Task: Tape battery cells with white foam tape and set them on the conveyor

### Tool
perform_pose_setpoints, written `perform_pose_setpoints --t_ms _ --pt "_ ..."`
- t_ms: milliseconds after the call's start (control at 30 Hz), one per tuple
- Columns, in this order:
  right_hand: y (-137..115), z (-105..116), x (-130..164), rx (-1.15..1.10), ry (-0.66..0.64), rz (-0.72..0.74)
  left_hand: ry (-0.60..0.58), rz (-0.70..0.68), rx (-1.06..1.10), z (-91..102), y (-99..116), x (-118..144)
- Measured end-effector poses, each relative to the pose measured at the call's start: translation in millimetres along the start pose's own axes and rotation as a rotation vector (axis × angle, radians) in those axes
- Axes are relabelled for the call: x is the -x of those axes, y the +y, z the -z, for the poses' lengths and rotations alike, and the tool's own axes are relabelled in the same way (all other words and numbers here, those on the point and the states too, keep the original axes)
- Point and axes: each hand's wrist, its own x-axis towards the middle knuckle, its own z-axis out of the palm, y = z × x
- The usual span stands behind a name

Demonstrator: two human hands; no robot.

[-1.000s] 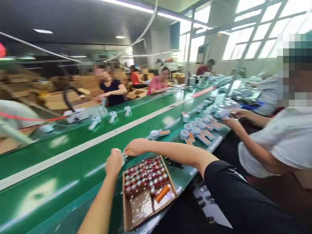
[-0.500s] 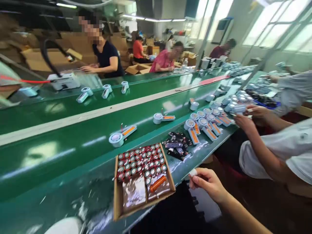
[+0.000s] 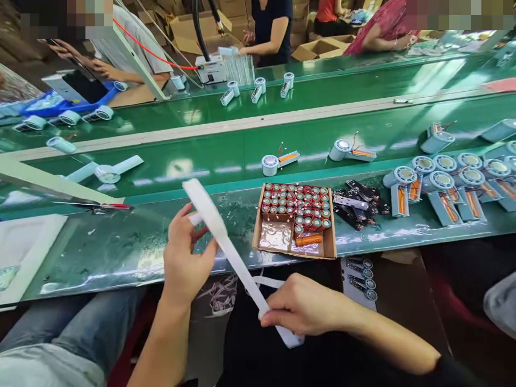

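While both hands work low in front of the green tabletop [image 3: 121,252], one white strip [image 3: 226,242] runs slantwise between them. The left hand [image 3: 185,263] is raised with the palm turned inward, its thumb and fingers pinched on the strip's upper stretch, whose free end sticks up above the hand. The right hand [image 3: 302,306] sits lower, over the lap, fingers curled shut around the strip's lower part; a short tail hangs out beneath it.

Just beyond, one open cardboard box [image 3: 258,226] rests on the tabletop. Its far half is packed with small red-capped cylinders with red wires, too many and too tight to count; its near half shows shiny lining and one orange cylinder [image 3: 308,239] lying flat. Just right of the box lies a heap of black parts [image 3: 358,207], and further right a cluster of round white units with orange-centred handles [image 3: 439,188].

On the belt behind, two such units [image 3: 278,161] lie apart. On the far lane three small white pieces [image 3: 258,88] stand together, and other people's arms work beyond them.
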Motion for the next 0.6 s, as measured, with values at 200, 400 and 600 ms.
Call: perform_pose_setpoints --t_ms 200,400,600 --pt "17 60 51 0.396 0.272 -0.111 -0.105 0.200 0.120 -21.8 -35 43" --pt "4 104 13 1.040 -0.072 -0.405 -0.142 -0.091 0.069 -34.6 -15 34" --pt "20 102 -15 1.112 -0.231 -0.454 -0.026 -0.344 0.047 -39.6 -11 24"
